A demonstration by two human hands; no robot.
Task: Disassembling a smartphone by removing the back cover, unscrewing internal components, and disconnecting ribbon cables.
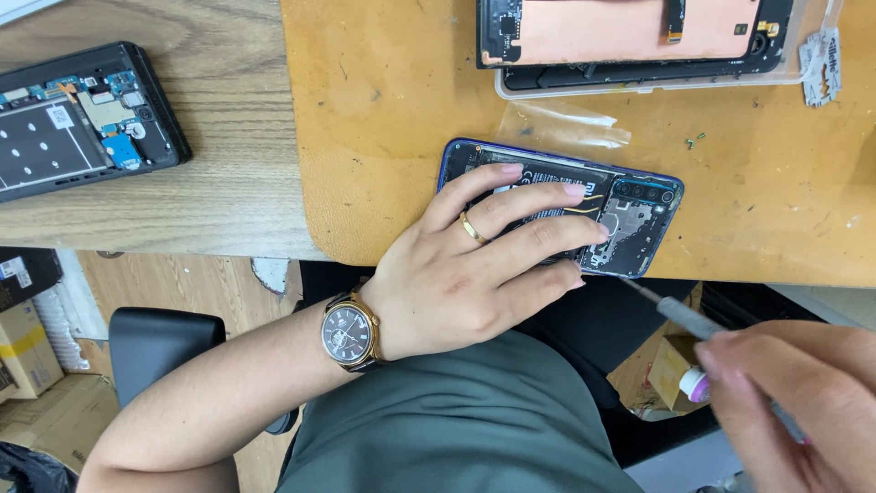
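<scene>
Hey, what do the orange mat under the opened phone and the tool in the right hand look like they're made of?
The orange mat looks like soft rubber or leather-like sheet: matte, scuffed, stained, with a rounded, slightly curled corner. The tool in the right hand seems to be metal, grey with a dull sheen, though it is blurred. The left hand lies flat on the opened phone.
</scene>
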